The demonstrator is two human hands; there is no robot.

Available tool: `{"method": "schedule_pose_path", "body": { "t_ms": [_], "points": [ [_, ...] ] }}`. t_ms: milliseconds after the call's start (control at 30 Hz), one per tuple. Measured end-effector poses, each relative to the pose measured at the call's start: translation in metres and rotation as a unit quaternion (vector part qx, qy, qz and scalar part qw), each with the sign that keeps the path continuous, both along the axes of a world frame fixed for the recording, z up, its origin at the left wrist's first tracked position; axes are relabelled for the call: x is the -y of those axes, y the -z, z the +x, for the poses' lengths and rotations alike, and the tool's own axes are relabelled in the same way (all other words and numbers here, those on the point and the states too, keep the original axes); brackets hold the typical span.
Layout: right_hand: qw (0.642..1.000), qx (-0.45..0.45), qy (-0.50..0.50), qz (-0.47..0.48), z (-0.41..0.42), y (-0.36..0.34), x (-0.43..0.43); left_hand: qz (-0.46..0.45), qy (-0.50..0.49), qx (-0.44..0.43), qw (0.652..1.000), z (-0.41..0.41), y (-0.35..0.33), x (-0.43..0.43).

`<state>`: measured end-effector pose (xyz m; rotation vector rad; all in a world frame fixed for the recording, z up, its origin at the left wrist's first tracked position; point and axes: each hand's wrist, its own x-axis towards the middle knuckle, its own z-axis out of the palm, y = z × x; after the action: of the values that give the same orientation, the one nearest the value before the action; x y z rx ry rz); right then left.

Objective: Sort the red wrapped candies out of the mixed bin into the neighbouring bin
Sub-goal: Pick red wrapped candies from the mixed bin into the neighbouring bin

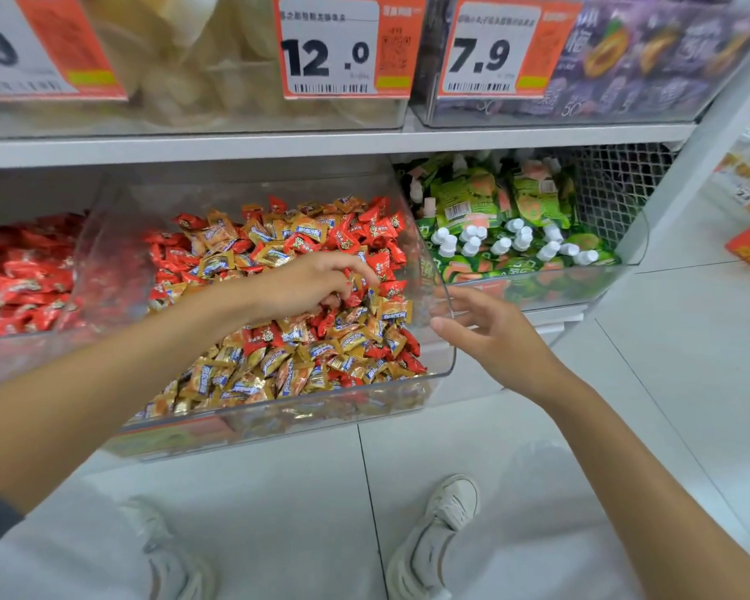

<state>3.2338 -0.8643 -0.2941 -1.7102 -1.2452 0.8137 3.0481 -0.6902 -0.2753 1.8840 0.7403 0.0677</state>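
Observation:
The clear mixed bin (449,352) in the middle of the lower shelf holds several red wrapped candies (382,236) among gold ones (278,361). My left hand (308,283) reaches over the pile, its fingertips curled down and pinching a red candy (355,297) near the bin's right side. My right hand (490,335) hovers open just outside the bin's right wall, fingers spread and holding nothing. The neighbouring bin (14,361) on the left is filled with only red candies (22,275).
To the right stands a clear bin (633,253) of green drink pouches with white caps. The upper shelf (321,142) carries more bins with price tags 12.0 (325,54) and 7.9 (481,54). My shoes (447,513) stand on white floor tiles below.

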Motion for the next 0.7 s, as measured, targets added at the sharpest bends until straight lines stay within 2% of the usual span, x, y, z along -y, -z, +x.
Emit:
{"method": "schedule_pose_path", "body": {
  "t_ms": [67,100,133,200,233,267,300,367,433,500,600,667,700],
  "points": [
    [1.000,-0.002,-0.001,0.000,0.000,0.000,0.000,0.060,0.042,-0.006,0.997,0.008,0.005,0.009],
    [1.000,-0.003,-0.001,0.000,0.000,-0.001,0.000,0.126,0.085,-0.036,0.988,0.010,0.008,0.013],
    [1.000,-0.004,-0.001,0.000,-0.001,-0.002,0.000,0.220,0.135,-0.095,0.961,0.012,0.014,0.017],
    [1.000,-0.003,-0.003,0.001,-0.002,-0.003,0.001,0.388,0.197,-0.192,0.880,0.017,0.027,0.024],
    [1.000,-0.004,-0.003,0.003,-0.002,-0.003,0.002,0.423,0.208,-0.205,0.858,0.020,0.031,0.027],
    [1.000,-0.006,-0.003,0.004,-0.003,-0.004,0.002,0.423,0.210,-0.208,0.857,0.023,0.032,0.029],
    [1.000,-0.006,-0.002,0.005,-0.003,-0.004,0.002,0.406,0.207,-0.198,0.868,0.024,0.033,0.028],
    [1.000,-0.005,-0.002,0.006,-0.003,-0.003,0.002,0.326,0.193,-0.156,0.912,0.025,0.034,0.022],
    [1.000,-0.003,-0.005,0.007,-0.003,-0.003,0.003,0.196,0.143,-0.073,0.967,0.023,0.027,0.017],
    [1.000,0.004,-0.006,0.009,-0.002,-0.004,0.003,0.088,0.068,-0.015,0.994,0.019,0.016,0.016],
    [1.000,0.016,-0.007,0.005,-0.001,-0.003,0.003,-0.017,-0.003,0.008,1.000,0.016,0.005,0.015],
    [1.000,0.019,-0.002,0.000,0.000,-0.002,0.002,-0.164,-0.031,0.045,0.985,0.016,0.002,0.019],
    [1.000,0.021,0.000,-0.004,0.001,-0.001,0.002,-0.251,-0.054,0.071,0.964,0.017,0.002,0.020]
  ]
}}
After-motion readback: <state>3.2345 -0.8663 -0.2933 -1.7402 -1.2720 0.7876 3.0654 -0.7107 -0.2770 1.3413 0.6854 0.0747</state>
